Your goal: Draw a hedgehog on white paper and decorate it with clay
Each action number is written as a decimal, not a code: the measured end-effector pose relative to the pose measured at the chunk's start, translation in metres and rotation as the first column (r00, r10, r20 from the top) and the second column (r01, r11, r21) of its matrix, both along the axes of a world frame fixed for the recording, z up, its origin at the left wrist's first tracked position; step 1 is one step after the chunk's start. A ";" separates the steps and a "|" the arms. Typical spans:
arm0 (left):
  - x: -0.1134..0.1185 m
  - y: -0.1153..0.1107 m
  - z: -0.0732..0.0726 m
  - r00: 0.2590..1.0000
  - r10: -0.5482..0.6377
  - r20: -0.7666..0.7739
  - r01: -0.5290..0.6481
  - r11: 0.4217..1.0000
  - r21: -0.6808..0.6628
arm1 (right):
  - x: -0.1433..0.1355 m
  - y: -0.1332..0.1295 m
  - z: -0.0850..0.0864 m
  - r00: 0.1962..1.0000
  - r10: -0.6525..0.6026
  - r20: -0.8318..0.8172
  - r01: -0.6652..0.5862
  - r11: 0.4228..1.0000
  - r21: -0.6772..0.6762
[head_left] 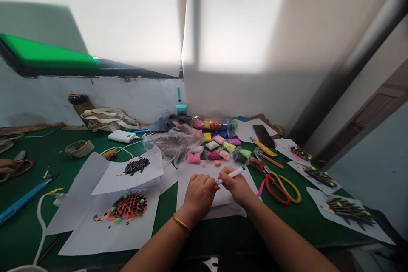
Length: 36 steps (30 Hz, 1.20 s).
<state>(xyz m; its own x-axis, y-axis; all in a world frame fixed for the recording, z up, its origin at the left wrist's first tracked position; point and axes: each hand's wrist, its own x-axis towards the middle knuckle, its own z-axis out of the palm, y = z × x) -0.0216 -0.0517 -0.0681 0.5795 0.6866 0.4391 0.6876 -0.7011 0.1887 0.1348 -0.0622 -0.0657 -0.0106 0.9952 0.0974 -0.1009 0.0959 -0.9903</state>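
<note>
Over a white paper (188, 174) at the front middle of the table, both hands are close together. My right hand (234, 185) is closed around a white marker (234, 174) with a dark blue end that points up to the right. My left hand (200, 193), with a gold bangle on its wrist, is curled at the marker's lower tip; what its fingers hold, if anything, is hidden. Just beyond the hands lie a small orange clay lump (217, 162) and several colourful clay packets (213, 145).
Hedgehog pictures lie at left (127, 208) and right (320, 176). Red and yellow scissors (283, 185), a yellow cutter (264, 147) and a phone (263, 135) are at right. A clear plastic bag (174, 142), power bank (121, 136), tape roll (79, 148) and blue tool (24, 202) stand leftward.
</note>
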 end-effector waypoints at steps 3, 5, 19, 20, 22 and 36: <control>-0.005 0.005 -0.002 0.998 -0.036 0.046 0.038 0.998 -0.048 | 0.005 0.005 -0.001 0.999 -0.041 -0.033 0.041 0.999 -0.001; -0.016 0.014 -0.004 0.996 0.002 0.088 0.006 0.995 -0.097 | 0.021 0.010 0.005 0.975 -0.196 -0.101 0.199 0.980 0.023; -0.024 0.021 0.000 0.983 0.017 0.181 0.016 0.984 -0.179 | 0.040 0.001 -0.001 0.947 -0.105 0.302 0.104 0.994 0.020; -0.027 0.020 0.001 0.987 -0.020 0.159 0.054 0.977 -0.206 | 0.037 0.001 -0.003 0.947 -0.088 0.309 0.092 0.996 0.003; -0.033 0.019 0.001 0.993 -0.054 0.105 0.080 0.960 -0.269 | 0.035 0.003 -0.006 0.950 -0.084 0.302 0.096 0.995 -0.026; -0.043 0.017 -0.005 0.984 -0.164 0.077 0.180 0.929 -0.323 | 0.041 0.021 -0.019 0.943 -0.094 0.318 0.113 0.993 -0.043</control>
<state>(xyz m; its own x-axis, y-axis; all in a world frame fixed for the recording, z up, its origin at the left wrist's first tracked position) -0.0642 -0.0346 -0.0736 0.6852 0.6888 0.2369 0.5467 -0.7012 0.4576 0.1754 -0.0411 -0.0851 0.0721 0.9963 0.0464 0.2247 0.0291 -0.9740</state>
